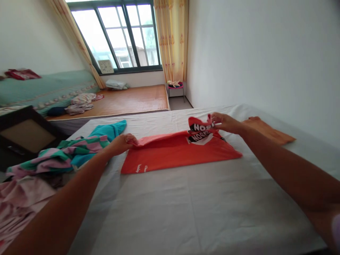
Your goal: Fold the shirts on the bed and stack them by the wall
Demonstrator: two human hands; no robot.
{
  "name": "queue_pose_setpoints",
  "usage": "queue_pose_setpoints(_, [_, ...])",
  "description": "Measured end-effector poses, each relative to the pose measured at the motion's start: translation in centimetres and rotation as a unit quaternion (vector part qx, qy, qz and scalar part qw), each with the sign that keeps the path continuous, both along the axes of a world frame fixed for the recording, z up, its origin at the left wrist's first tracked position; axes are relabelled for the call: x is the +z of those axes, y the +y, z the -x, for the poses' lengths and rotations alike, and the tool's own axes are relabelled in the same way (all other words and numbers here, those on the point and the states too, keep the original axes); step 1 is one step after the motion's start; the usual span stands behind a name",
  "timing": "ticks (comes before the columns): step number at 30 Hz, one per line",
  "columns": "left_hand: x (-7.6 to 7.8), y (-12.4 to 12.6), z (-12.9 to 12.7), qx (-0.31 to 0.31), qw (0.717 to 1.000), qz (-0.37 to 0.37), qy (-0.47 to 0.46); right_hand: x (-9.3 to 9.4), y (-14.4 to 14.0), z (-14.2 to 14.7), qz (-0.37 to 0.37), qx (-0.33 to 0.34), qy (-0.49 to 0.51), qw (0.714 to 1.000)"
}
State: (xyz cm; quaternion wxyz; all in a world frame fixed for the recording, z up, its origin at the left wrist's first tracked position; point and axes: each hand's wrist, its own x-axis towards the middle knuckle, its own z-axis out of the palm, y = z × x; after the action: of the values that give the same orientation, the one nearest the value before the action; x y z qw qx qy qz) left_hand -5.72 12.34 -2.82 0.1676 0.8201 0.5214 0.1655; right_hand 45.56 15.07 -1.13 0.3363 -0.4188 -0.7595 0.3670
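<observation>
A red T-shirt (170, 154) with black-and-white lettering lies lengthwise across the pale sheet, partly doubled over along its far side. My left hand (126, 140) pinches the far left corner of the shirt, raising it slightly. At the other end, my right hand (225, 123) grips the upper right part, where the printed cloth is lifted and bunched. Small white writing shows near the shirt's lower left corner. The fingertips of both hands are partly hidden by the fabric.
The bed sheet (159, 212) spreads beneath. Turquoise cloth (108, 131), a striped garment (61, 154) and pink clothes (23, 202) are heaped at left. A flat orange-brown garment (268, 130) lies at right. Beyond are a brown mat-covered bed (135, 99) and a small stool (175, 86).
</observation>
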Motion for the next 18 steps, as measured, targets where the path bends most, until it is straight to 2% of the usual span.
queue_pose_setpoints(3, [-0.8,-2.3,0.0,-0.051,0.997,0.02,0.06,-1.2,-3.3,-1.8,0.031,0.068,-0.138,0.988])
queue_pose_setpoints(5, [-1.2,-3.1,-0.1,-0.062,0.995,0.014,0.08,-2.0,-4.6,-2.0,0.017,0.057,-0.194,0.979])
queue_pose_setpoints(8, [-1.5,-3.5,-0.2,-0.034,0.994,-0.029,0.102,-3.1,-5.4,-1.0,-0.038,-0.065,-0.275,0.958])
queue_pose_setpoints(11, [-1.6,-3.7,-0.6,-0.007,0.987,-0.058,0.147,-4.4,-5.4,0.6,-0.037,-0.204,-0.334,0.919])
queue_pose_setpoints(14, [-1.8,-4.2,-1.4,0.006,0.978,-0.063,0.2,-5.5,-4.6,1.7,-0.039,-0.253,-0.319,0.913])
queue_pose_setpoints(16, [-2.0,-4.6,-1.9,0.041,0.971,-0.078,0.224,-5.9,-3.7,1.9,-0.054,-0.278,-0.298,0.911])
queue_pose_setpoints(18, [-2.1,-4.7,-2.0,0.09,0.965,-0.097,0.228,-6.2,-2.5,1.5,-0.033,-0.304,-0.277,0.911])
